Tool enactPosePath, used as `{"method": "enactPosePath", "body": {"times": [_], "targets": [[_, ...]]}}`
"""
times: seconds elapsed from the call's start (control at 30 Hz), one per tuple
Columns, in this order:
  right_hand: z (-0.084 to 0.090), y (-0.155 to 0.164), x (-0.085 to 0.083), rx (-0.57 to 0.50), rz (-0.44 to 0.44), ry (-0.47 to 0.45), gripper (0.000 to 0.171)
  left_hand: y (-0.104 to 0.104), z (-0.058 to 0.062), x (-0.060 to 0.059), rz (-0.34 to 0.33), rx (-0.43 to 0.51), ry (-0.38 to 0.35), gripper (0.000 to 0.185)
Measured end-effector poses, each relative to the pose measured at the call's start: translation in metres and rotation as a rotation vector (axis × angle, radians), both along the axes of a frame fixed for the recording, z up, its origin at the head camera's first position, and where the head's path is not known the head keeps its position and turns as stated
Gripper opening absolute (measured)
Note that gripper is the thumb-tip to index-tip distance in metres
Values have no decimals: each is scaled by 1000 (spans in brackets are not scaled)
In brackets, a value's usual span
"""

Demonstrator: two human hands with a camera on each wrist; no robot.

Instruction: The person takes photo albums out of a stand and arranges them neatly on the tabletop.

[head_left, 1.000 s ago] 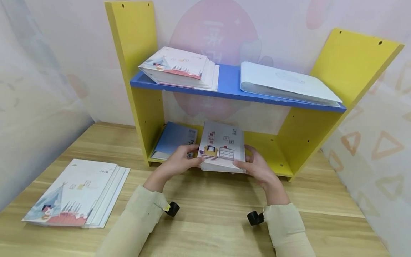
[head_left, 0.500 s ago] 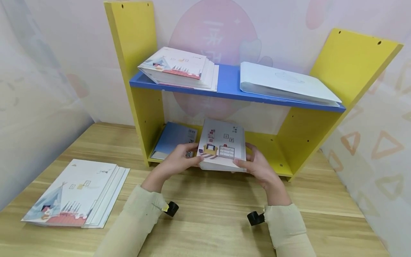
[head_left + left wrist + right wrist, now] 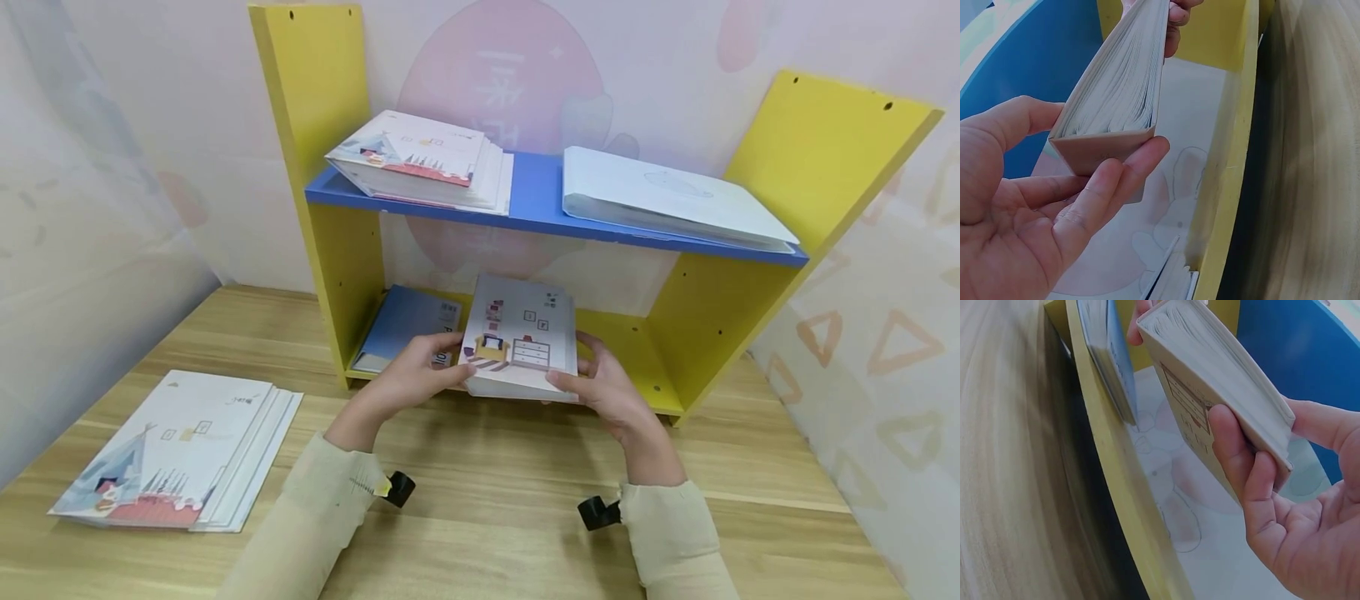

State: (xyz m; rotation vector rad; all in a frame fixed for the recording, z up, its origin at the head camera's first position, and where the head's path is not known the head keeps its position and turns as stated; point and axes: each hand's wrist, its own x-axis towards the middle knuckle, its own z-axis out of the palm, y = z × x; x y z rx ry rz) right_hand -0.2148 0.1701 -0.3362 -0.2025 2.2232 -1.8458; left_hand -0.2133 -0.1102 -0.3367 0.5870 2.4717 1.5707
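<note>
A thick white photo album (image 3: 521,321), its cover printed with a yellow chair and a chest of drawers, is held between both hands at the front of the lower shelf compartment. My left hand (image 3: 412,375) grips its left side, thumb on the cover's near corner. On the opposite side my right hand (image 3: 611,387) grips it the same way. Fanned page edges of the album (image 3: 1113,81) show in the left wrist view, with fingers around its spine. In the right wrist view, fingers press the printed cover and the thumb lies on the other cover.
A yellow-and-blue shelf unit (image 3: 536,196) stands on the wooden table (image 3: 480,533). Below lies a blue album (image 3: 412,325) at left. The blue board bears a stack of white albums (image 3: 420,158) and a pale blue album (image 3: 675,196). More white albums (image 3: 180,450) lie at the table's left.
The held album has shifted very slightly right, its far edge now a little higher in the head view. Both hands keep their hold; the other albums stay put.
</note>
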Motion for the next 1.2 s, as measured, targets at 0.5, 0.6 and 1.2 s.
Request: {"method": "enactPosePath", "body": {"times": [0.5,0.6,1.2], "targets": [[11,-7,9,-2,4,24,90,-6,7,8,18,-28,6,62],[12,-8,9,-7,6,21,90,-8,8,10,24,-38,-7,63],[18,-20,18,-33,32,11,89,-21,9,21,9,-64,-3,62]]}}
